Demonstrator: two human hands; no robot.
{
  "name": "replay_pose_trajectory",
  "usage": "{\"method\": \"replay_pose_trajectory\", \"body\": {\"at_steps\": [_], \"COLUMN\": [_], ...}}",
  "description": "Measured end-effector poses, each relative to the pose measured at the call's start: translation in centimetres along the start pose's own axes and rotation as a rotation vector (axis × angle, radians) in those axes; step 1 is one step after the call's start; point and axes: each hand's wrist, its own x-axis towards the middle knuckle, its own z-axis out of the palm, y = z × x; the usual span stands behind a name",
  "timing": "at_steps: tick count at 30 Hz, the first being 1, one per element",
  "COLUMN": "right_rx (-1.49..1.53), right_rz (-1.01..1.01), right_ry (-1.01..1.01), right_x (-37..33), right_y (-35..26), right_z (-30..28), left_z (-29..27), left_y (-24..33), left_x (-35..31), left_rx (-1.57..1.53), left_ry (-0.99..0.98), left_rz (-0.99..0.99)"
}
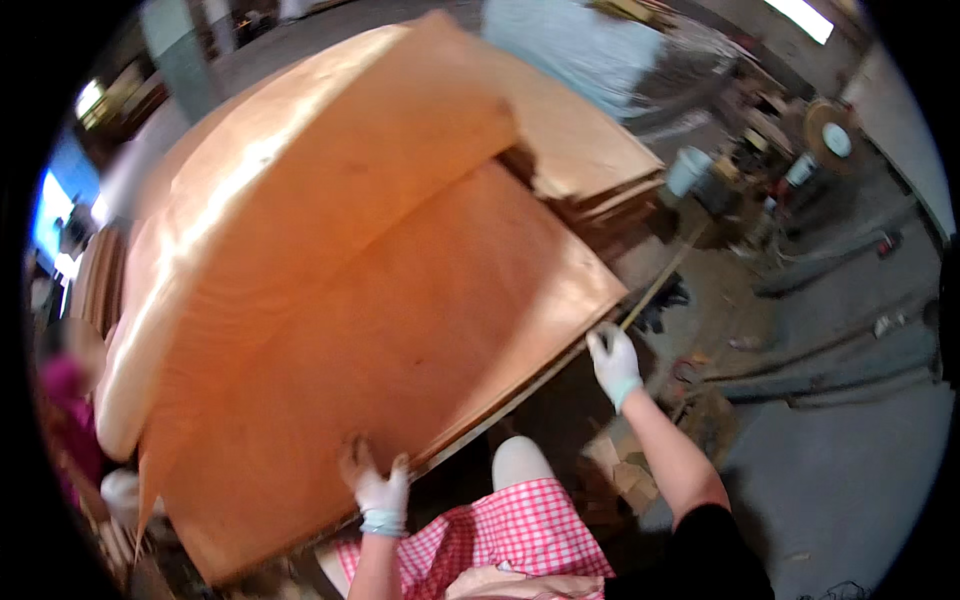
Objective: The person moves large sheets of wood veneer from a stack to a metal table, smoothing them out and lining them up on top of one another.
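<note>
A broad stack of reddish-brown wood veneer sheets (430, 330) lies before me. Over its far side a large thin veneer sheet (330, 190) is raised and bent, its far part blurred. My left hand (378, 490), in a white glove with darkened fingertips, rests on the stack's near edge with fingers spread. At the stack's right corner is my gloved right hand (613, 362), its fingers closed around the lower end of a thin yellowish stick (665, 275). The stick slants away to the upper right.
A co-worker in magenta (70, 400) stands at the left, a white-gloved hand (120, 492) by the sheet's edge. Beyond the stack lie more pale sheets (590, 150) and a plastic-wrapped pile (570, 60). Buckets (687, 170), hoses and wood scraps (630, 480) lie to the right.
</note>
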Motion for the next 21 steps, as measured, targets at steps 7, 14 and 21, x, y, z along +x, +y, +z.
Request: {"method": "replay_pose_trajectory", "body": {"at_steps": [7,14,21], "right_rx": [0.456,0.603,-0.096], "right_rz": [-0.064,-0.014,-0.299], "right_ry": [-0.743,-0.975,-0.959], "right_x": [-18.9,-24.1,-17.4], "right_y": [-15.5,-23.8,-19.8], "right_z": [5.2,9.6,12.5], "left_z": [-5.3,-9.0,-17.9], "left_y": [7.5,1.6,-23.8], "left_x": [-5.1,-9.1,-7.8], "left_rx": [-0.472,-0.971,-0.818], "left_ry": [-0.127,0.068,0.801], "left_rz": [0.436,0.029,-0.565]}}
